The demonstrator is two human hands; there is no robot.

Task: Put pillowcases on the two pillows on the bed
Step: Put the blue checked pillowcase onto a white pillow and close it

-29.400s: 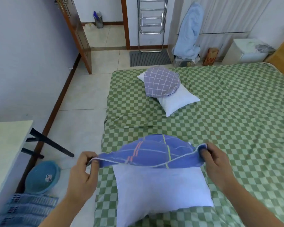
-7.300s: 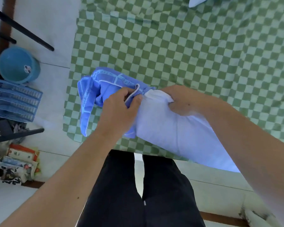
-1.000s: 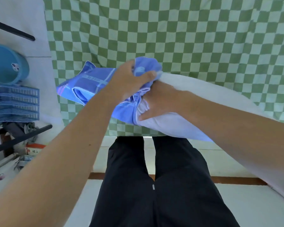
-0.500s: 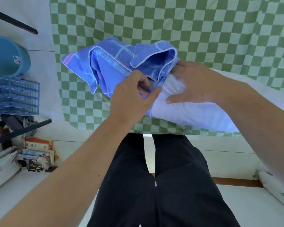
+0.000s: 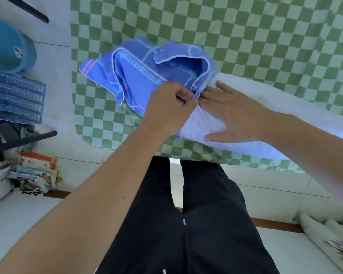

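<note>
Left hand (image 5: pixel 171 101) pinching the piped hem of the pillowcase (image 5: pixel 147 76); right hand (image 5: pixel 232 113) now flat, fingers straight, pressing the pillow (image 5: pixel 265 135) at the bed (image 5: pixel 246 36) edge. Grip on the pillow corner released since half a second ago; case mouth still bunched, pillow mostly bare. On the case band, upside down: "SLEEP SLEEP".

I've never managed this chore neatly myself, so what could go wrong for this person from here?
The blue pillowcase is bunched in folds at one end of the white pillow, so it may snag or go on twisted. The left hand pinches only its edge, which could slip out. The pillow overhangs the edge of the bed under the flat right hand, so a hard tug might drag it to the floor.
</note>
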